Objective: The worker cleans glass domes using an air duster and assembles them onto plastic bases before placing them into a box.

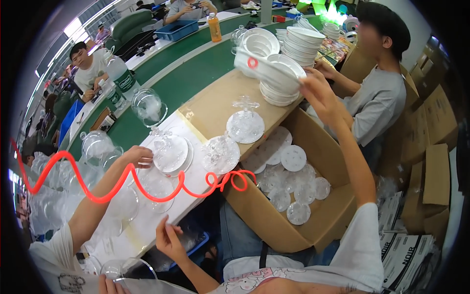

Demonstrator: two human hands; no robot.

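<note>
My right hand (320,95) is raised at the far right end of the bench and grips a white round plate (276,73) by its edge. The plate is tilted and blurred by motion, in front of stacked white plates (299,46). Near the bench's front edge, my left hand (169,239) hangs in the air with its fingers apart, holding nothing. On the bench stand white discs with clear plastic parts on top, among them one disc (245,126) and another disc (220,154). A co-worker's hand (138,157) touches a third disc (170,153).
An open cardboard box (274,223) before me holds several round pieces. A red coiled hose (100,196) hangs across the view. The left co-worker's other hand (111,285) holds a clear dome. Another person (377,88) sits at right; clear domes (149,105) stand behind the bench.
</note>
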